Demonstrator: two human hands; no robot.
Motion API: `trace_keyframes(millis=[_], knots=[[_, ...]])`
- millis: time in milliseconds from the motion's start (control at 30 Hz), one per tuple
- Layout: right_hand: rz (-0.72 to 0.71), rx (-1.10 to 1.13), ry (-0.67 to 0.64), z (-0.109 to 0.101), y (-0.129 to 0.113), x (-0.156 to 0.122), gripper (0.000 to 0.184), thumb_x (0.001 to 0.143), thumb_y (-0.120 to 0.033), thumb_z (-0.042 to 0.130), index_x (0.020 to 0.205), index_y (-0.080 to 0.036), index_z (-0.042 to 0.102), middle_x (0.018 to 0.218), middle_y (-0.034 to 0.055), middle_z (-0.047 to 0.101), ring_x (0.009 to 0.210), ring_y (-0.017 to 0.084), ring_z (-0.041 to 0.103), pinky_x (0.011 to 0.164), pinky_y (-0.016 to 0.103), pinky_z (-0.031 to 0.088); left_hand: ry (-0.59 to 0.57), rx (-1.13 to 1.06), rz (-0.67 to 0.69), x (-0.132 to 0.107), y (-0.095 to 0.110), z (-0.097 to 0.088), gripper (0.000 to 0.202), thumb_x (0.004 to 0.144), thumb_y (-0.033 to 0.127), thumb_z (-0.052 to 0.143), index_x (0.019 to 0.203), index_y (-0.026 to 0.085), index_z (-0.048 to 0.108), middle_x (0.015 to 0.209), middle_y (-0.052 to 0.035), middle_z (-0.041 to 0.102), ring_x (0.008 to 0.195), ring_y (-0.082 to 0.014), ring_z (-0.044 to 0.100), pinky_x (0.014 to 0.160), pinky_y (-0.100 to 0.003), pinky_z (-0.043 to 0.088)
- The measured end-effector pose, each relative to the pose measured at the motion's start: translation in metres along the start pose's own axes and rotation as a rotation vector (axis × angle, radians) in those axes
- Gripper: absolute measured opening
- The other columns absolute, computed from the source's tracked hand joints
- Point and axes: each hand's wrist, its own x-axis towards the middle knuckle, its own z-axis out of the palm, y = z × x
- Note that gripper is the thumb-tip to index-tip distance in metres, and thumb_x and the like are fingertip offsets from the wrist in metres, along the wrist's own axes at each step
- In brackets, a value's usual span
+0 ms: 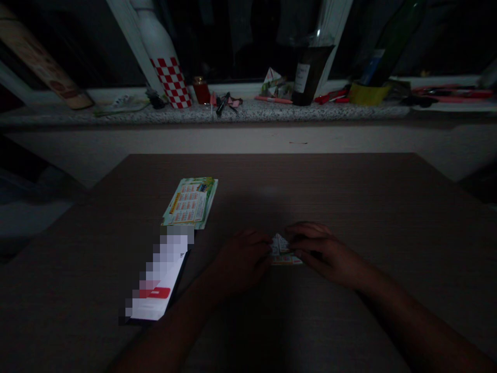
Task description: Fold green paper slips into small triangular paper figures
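Note:
A small folded sheet of printed paper (281, 245) lies on the table between my hands, its upper part folded to a point and a printed strip showing along its lower edge. My left hand (248, 256) is closed at the paper's left side, its fingertips in deep shadow. From the other side, my right hand (316, 248) pinches the paper's right edge, thumb below and bent fingers above. Both hands hide the paper's side edges.
Left of my hands, a stack of printed calendar sheets (190, 203) lies above a lit phone (159, 282), partly pixelated. The windowsill (240, 114) behind the table (349, 181) holds a red-and-white checkered bottle (171, 77), a dark pouch (308, 77) and yellow tape (368, 94).

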Motion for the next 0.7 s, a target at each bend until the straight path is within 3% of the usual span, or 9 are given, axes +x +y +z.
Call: trace_keyframes(millis=[167, 333, 700], knots=[[0.024, -0.027, 0.049, 0.004, -0.002, 0.002, 0.018, 0.085, -0.019, 0.059, 0.097, -0.026, 0.07, 0.116, 0.0064, 0.063, 0.111, 0.025, 0.055, 0.093, 0.045, 0.042, 0.094, -0.029, -0.045, 0.005, 0.002, 0.013, 0.015, 0.088, 0.02, 0.052, 0.097, 0.018, 0.064, 0.1, -0.006, 0.063, 0.096, -0.0209, 0.054, 0.089, -0.037, 0.043], [0.073, -0.044, 0.104, 0.01, -0.004, 0.006, 0.013, 0.085, -0.025, 0.062, 0.094, -0.025, 0.07, 0.113, 0.0069, 0.064, 0.107, 0.025, 0.057, 0.091, 0.045, 0.042, 0.181, -0.05, -0.186, 0.011, 0.005, 0.026, 0.012, 0.088, 0.02, 0.049, 0.091, 0.016, 0.06, 0.094, -0.0063, 0.061, 0.09, -0.0204, 0.055, 0.084, -0.035, 0.045], [0.114, -0.071, 0.152, 0.017, -0.003, 0.01, 0.009, 0.083, -0.023, 0.063, 0.089, -0.023, 0.069, 0.11, 0.0064, 0.065, 0.103, 0.025, 0.058, 0.089, 0.044, 0.043, 0.171, 0.03, -0.317, 0.018, 0.012, 0.03, 0.006, 0.083, 0.021, 0.053, 0.08, 0.018, 0.057, 0.085, -0.0045, 0.059, 0.081, -0.0194, 0.056, 0.074, -0.032, 0.046]])
